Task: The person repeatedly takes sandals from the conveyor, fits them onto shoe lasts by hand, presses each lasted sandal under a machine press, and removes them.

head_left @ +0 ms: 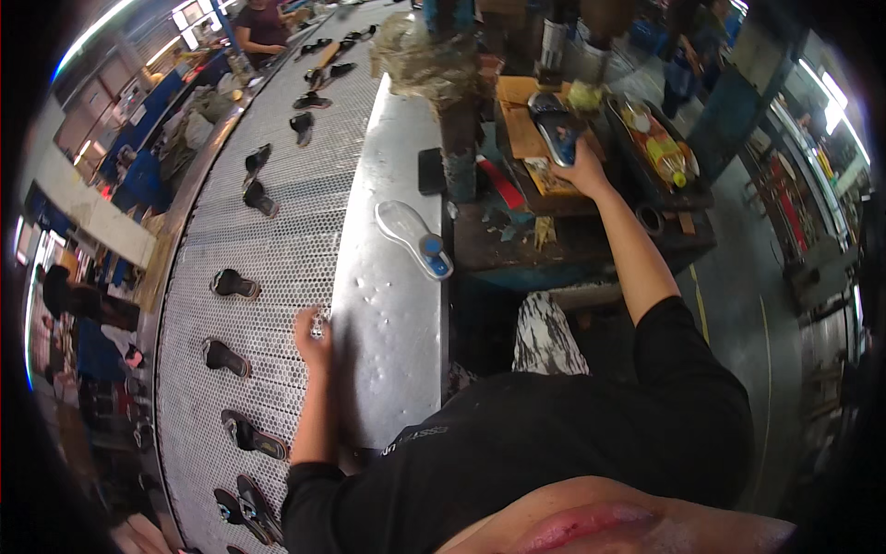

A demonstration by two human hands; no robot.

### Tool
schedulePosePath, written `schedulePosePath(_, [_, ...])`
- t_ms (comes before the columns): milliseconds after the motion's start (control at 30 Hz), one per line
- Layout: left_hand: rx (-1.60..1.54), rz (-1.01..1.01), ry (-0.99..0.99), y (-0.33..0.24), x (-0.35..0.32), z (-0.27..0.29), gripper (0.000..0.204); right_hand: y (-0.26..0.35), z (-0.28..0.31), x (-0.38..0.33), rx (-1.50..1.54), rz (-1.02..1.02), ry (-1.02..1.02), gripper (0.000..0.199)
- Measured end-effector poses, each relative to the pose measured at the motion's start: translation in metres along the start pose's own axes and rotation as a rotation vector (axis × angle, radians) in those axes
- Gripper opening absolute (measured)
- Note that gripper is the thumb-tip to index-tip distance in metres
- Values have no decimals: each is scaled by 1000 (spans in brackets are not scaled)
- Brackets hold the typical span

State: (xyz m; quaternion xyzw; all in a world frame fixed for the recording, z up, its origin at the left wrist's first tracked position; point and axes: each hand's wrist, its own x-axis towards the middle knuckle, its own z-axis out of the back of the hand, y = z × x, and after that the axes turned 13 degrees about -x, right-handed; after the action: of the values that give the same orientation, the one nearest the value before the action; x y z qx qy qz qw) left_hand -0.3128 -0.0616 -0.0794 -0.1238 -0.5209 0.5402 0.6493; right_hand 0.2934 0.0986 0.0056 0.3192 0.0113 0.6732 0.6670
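My right hand is closed on the heel end of a shoe-sole-shaped piece, dark on top with a pale rim. The piece lies over a tan board on the machine's bed. Over the conveyor's right edge is my left hand, fingers loosely curled and apart from the thumb, with mesh showing between them; I see nothing held. A clear sole-shaped piece with a blue heel patch rests on the shiny metal ledge between my hands.
Dark sandal-like footwear pieces lie spaced along the mesh conveyor at left. A machine column rises beyond the ledge. A tray at right holds a bottle with a yellow cap. Another person stands beside the conveyor's far end.
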Motion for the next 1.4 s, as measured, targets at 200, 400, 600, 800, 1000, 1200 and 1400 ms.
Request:
schedulePosePath(200, [702, 404, -193, 75, 112, 2, 73, -33, -4, -3, -100, -149, -308, 74])
schedulePosePath(400, [763, 764, -25, 96, 111, -17, 66, -29, 32, 9, -106, -183, -263, 67])
schedulePosePath(600, [668, 656, -77, 96, 112, -24, 56, -33, 51, 22, -163, -224, -117, 65])
schedulePosePath(800, [656, 471, -252, 97, 123, -42, 43, -33, 51, 25, -211, -155, -153, 65])
schedulePosePath(1000, [710, 450, -283, 129, 124, -35, 41, -32, 12, 5, -286, -176, -196, 79])
schedulePosePath(1200, [596, 510, -166, 103, 132, -34, 54, -44, -8, 2, -366, -191, -97, 93])
schedulePosePath(1400, [-1493, 758, -325, 42, 96, -10, 47, -2, 4, -20, -288, -242, -167, 76])
